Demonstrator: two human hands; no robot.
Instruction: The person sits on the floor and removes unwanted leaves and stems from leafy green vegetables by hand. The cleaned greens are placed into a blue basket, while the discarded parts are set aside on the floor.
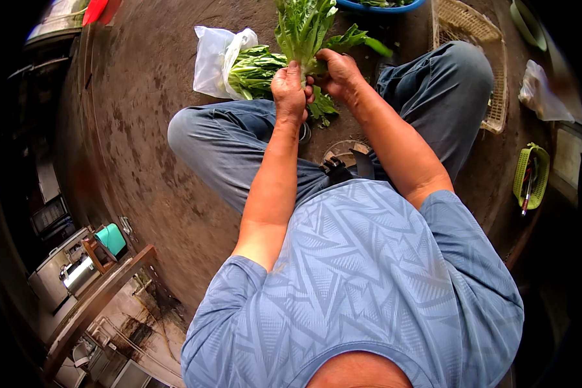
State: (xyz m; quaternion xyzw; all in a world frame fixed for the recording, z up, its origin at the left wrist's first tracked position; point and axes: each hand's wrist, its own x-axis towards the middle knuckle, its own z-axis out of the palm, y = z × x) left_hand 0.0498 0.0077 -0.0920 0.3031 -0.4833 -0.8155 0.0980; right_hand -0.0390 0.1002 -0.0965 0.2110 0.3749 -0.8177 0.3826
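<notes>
My left hand (289, 92) grips the base of a leafy green lettuce head (303, 31), held upright with its leaves pointing away from me. Close beside it, my right hand (338, 70) has its fingers curled at the stem's right side, on a loose green leaf (356, 40) that sticks out to the right. Its fingertips are partly hidden. Behind my left wrist, more leafy greens (254, 70) lie half inside a white plastic bag (213, 60) on the floor. A torn leaf (323, 107) rests on the ground below my hands.
A blue basin (383, 8) with greens stands at the top edge. Right of my knee lies a cream plastic basket (498, 92). Farther right are a tied plastic bag (543, 94), a pale green basin (527, 24) and a yellow-green basket (532, 177) holding tools. The brown floor (140, 126) is stained.
</notes>
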